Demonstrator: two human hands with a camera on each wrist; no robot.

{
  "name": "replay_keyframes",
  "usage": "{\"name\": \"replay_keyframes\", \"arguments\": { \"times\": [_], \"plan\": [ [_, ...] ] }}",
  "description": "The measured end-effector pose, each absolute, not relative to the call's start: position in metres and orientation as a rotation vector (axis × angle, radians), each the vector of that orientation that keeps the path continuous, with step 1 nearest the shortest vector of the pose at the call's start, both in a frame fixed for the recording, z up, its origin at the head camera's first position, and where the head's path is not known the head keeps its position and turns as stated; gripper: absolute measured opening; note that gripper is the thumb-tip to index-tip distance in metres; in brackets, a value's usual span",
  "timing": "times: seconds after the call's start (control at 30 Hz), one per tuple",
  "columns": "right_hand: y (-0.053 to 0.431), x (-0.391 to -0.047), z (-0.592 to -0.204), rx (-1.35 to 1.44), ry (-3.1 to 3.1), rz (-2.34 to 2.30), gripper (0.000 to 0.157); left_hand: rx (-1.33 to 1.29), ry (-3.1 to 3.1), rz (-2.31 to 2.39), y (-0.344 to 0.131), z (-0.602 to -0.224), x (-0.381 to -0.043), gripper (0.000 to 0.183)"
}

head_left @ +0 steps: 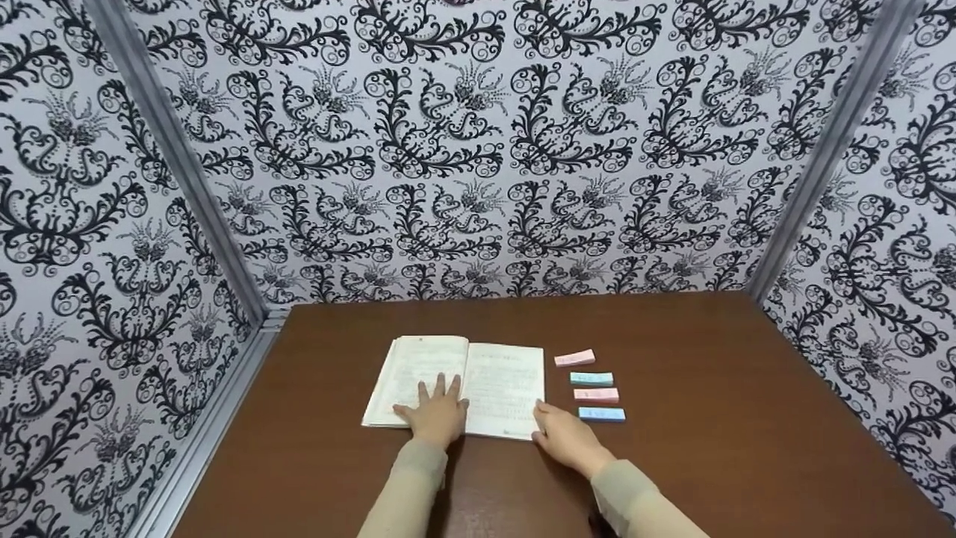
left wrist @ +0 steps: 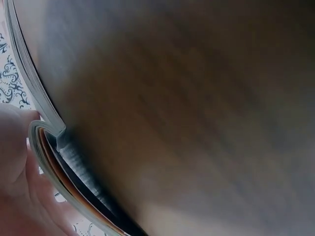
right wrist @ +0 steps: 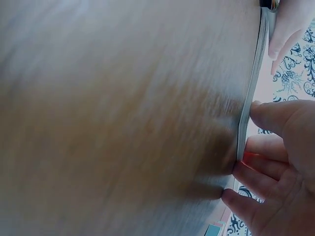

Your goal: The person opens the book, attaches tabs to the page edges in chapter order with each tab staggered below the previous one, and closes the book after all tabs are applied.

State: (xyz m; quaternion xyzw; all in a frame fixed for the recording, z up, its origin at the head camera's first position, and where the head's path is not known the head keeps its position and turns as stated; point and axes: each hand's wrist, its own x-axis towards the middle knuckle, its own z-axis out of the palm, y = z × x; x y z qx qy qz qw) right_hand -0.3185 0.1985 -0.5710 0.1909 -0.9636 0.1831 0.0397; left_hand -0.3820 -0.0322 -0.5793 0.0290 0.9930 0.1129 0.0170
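An open book (head_left: 504, 385) lies on the brown table, its left side thicker than its right. My left hand (head_left: 435, 418) rests on the lower part of the left page with fingers spread, close to the spine. The left wrist view shows the book's lower edge (left wrist: 61, 179) beside that hand. At the lower right corner, my right hand (head_left: 564, 437) holds the book, fingers bent at the right edge. In the right wrist view its thumb (right wrist: 268, 114) touches the lower edge, while other fingers (right wrist: 246, 206) reach down to the table.
Right of the book lie small flat strips in a loose column: a pink one (head_left: 574, 358), a teal one (head_left: 591, 379), another pink one (head_left: 596, 394) and a blue one (head_left: 602, 414). Patterned walls (head_left: 463, 149) with grey metal posts (head_left: 179, 149) enclose the table (head_left: 687, 448).
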Motion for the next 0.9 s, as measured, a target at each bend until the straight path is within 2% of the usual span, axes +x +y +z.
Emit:
{"name": "replay_keyframes", "arguments": {
  "times": [0.27,0.43,0.57,0.9],
  "plan": [
    [0.199,-0.317,-0.570,0.583,-2.957,0.555,0.038,0.125,3.070,0.421,-0.034,-0.577,-0.382,0.052],
    [0.200,-0.317,-0.572,0.587,-2.963,0.548,0.014,0.124,3.047,0.439,-0.034,-0.576,-0.378,0.051],
    [0.200,-0.318,-0.572,0.617,-2.953,0.558,0.026,0.095,3.031,0.420,-0.032,-0.574,-0.375,0.051],
    [0.207,-0.328,-0.562,0.638,-2.890,0.582,0.036,0.037,3.009,0.380,-0.023,-0.561,-0.369,0.051]
  ]
}}
